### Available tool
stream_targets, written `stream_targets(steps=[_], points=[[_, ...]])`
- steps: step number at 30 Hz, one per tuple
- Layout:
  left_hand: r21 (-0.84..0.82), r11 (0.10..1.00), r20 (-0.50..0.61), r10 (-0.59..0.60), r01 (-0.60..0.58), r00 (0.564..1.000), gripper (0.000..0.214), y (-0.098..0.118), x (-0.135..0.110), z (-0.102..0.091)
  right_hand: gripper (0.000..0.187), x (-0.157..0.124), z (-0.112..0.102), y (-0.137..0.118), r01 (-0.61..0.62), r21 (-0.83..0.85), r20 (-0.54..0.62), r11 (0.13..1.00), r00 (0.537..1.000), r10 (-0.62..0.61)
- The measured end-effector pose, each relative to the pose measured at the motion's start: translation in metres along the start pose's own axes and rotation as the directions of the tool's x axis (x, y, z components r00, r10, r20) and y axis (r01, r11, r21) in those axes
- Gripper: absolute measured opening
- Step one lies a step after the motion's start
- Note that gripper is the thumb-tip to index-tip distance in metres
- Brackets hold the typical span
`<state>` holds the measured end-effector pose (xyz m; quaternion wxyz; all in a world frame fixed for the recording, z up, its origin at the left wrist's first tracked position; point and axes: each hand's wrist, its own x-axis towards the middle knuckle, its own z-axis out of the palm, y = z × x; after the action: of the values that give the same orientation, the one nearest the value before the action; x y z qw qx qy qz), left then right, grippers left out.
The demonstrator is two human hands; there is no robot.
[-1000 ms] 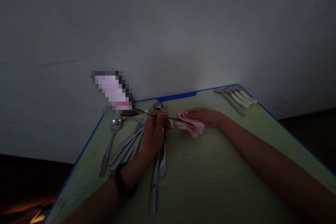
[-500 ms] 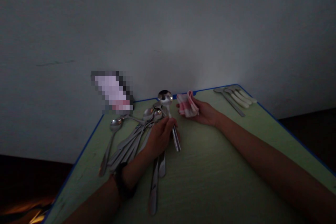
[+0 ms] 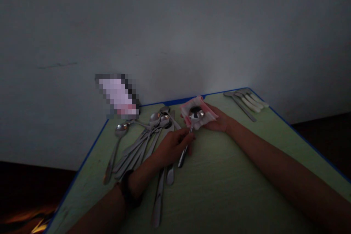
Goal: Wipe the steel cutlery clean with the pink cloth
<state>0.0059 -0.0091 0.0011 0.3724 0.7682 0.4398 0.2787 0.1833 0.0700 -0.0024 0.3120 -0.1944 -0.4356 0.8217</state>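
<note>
My left hand (image 3: pixel 175 144) pinches a shiny metal spoon (image 3: pixel 196 117) by its handle, with the handle's end pointing down toward me. The round bowl of the spoon rests against a pink and white cloth (image 3: pixel 210 113). My right hand (image 3: pixel 219 120) holds this cloth from behind, and its fingers are mostly hidden beneath it. To the left of my left hand lies a heap of metal spoons (image 3: pixel 137 150), their handles fanned toward me. One spoon (image 3: pixel 120 129) sits apart at the heap's left side.
Several pieces of cutlery with pale handles (image 3: pixel 251 104) and an all-metal one (image 3: pixel 244 108) lie at the table's back right. A pixelated phone-like object (image 3: pixel 116 97) leans on the wall (image 3: pixel 175 44) at the back left. The green table (image 3: pixel 219 190) has a blue edge.
My left hand has moved slightly right and tipped the spoon, bringing its bowl from beside the cloth onto it. The cloth is now spread wider in my right hand.
</note>
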Motion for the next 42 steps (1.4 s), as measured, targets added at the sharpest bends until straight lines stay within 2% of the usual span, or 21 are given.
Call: stream_targets(steps=[4,8,12,16,21,25,27,30,32,34,38,42], points=[[-0.044,0.999,-0.004,-0.014,0.013,1.000,0.025,-0.001,0.000,0.001,0.048,0.001,-0.002,0.001,0.001,-0.003,0.030,1.000,1.000,-0.001],[-0.044,0.994,-0.023,-0.106,0.105,0.994,0.028,-0.002,0.000,0.001,0.044,0.002,-0.007,0.004,0.003,0.071,0.029,0.997,1.000,-0.005],[-0.046,0.985,-0.081,-0.167,0.164,0.983,0.029,-0.004,0.002,0.002,0.033,0.001,-0.008,0.007,0.036,0.080,0.018,0.996,0.999,-0.038],[-0.021,0.988,-0.124,-0.151,0.150,0.981,0.028,-0.002,0.002,0.002,0.022,0.001,-0.009,0.011,0.080,0.049,-0.033,0.996,0.996,-0.078],[0.003,0.990,-0.042,-0.140,0.140,0.989,0.029,0.000,0.001,0.001,0.031,0.000,-0.010,0.013,0.081,0.007,-0.076,0.997,0.994,-0.081],[0.032,0.984,-0.016,-0.174,0.175,0.985,0.036,0.001,0.002,0.001,0.028,0.004,-0.011,0.015,0.105,-0.001,-0.089,0.994,0.991,-0.105],[0.030,0.982,-0.005,-0.187,0.187,0.982,0.039,0.001,0.002,0.000,0.023,0.007,-0.012,0.015,0.201,0.005,-0.149,0.980,0.969,-0.198],[0.020,0.982,0.041,-0.189,0.189,0.981,0.042,0.001,0.002,-0.001,0.015,0.012,-0.013,0.015,0.383,0.000,-0.248,0.924,0.895,-0.371],[0.007,0.985,0.065,-0.172,0.172,0.983,0.042,0.000,0.001,-0.002,0.013,0.013,-0.013,0.013,0.441,0.001,-0.282,0.897,0.861,-0.423],[-0.007,0.988,0.066,-0.152,0.153,0.986,0.043,-0.001,0.001,-0.002,0.013,0.013,-0.011,0.010,0.450,0.054,-0.321,0.892,0.853,-0.411],[-0.001,0.988,0.039,-0.154,0.154,0.987,0.045,-0.002,0.001,-0.001,0.026,0.010,-0.012,0.005,0.370,0.240,-0.335,0.897,0.899,-0.281],[0.008,0.986,0.037,-0.165,0.165,0.986,0.045,-0.003,0.001,-0.001,0.026,0.012,-0.017,0.007,0.327,0.261,-0.302,0.908,0.921,-0.245]])
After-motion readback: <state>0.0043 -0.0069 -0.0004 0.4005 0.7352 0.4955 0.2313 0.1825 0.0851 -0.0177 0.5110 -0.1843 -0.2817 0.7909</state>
